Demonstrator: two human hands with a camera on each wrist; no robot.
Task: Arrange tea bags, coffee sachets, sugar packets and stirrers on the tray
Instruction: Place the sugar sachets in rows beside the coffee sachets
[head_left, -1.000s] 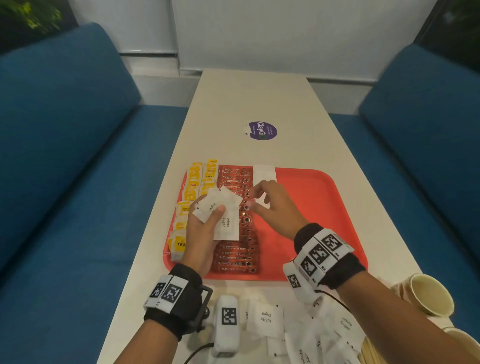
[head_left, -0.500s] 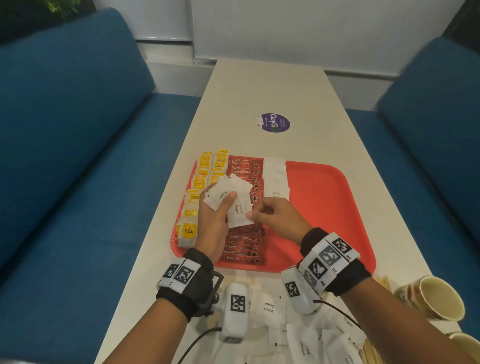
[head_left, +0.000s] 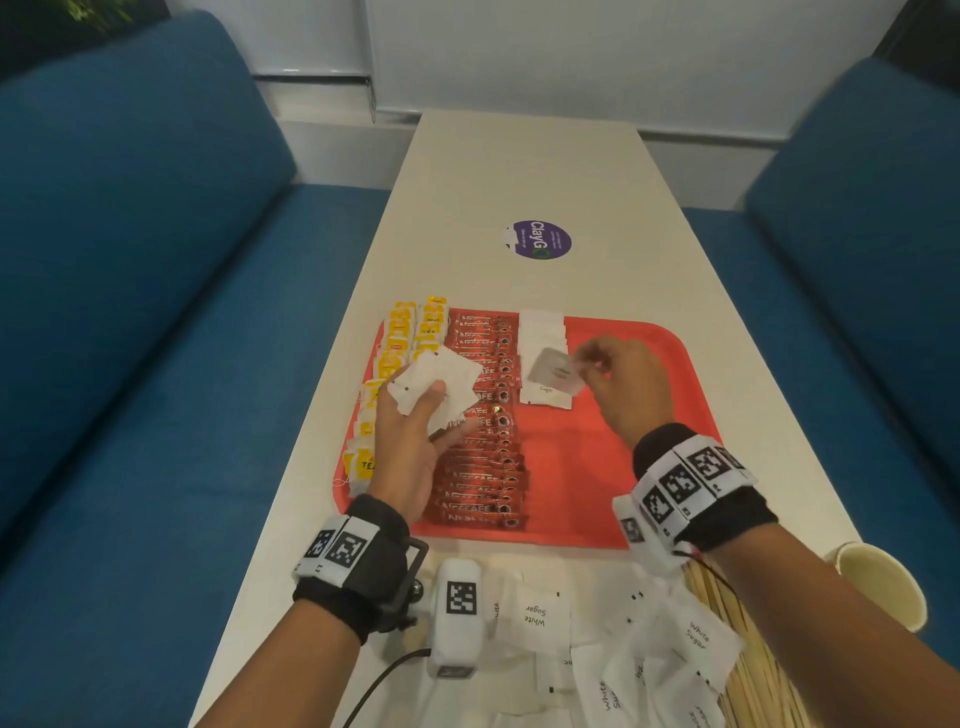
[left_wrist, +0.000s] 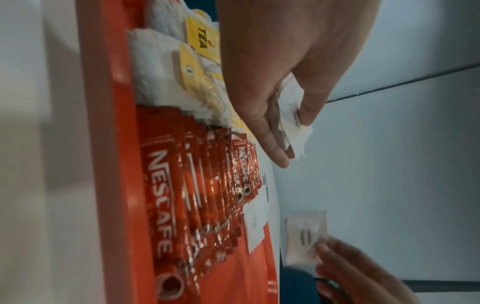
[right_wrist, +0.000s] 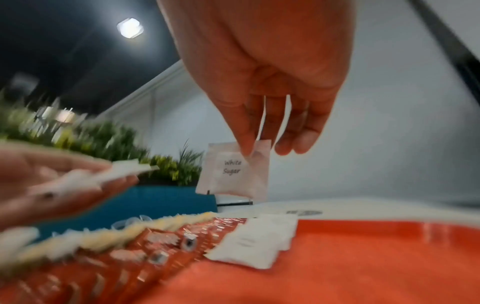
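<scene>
The tray (head_left: 649, 519) lies on the table (head_left: 519, 171). In it, from left to right, stand 3 rows: tea bags (head_left: 387, 364), coffee sachets (head_left: 483, 467), then sugar packets (head_left: 543, 332) at the far part only. Behind the tray lies a round sticker (head_left: 540, 240). Before the tray lie loose sugar packets (head_left: 535, 616); stirrers (head_left: 748, 670) and paper cups (head_left: 878, 584) are at its near right.

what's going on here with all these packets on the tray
A person is laying out drink supplies on a red tray. Tea bags and Nescafe sachets already sit in rows. The right hand pinches one white sugar packet above the short sugar row, while the left hand holds a small stack of sugar packets. More packets and wooden stirrers wait on the table.
</scene>
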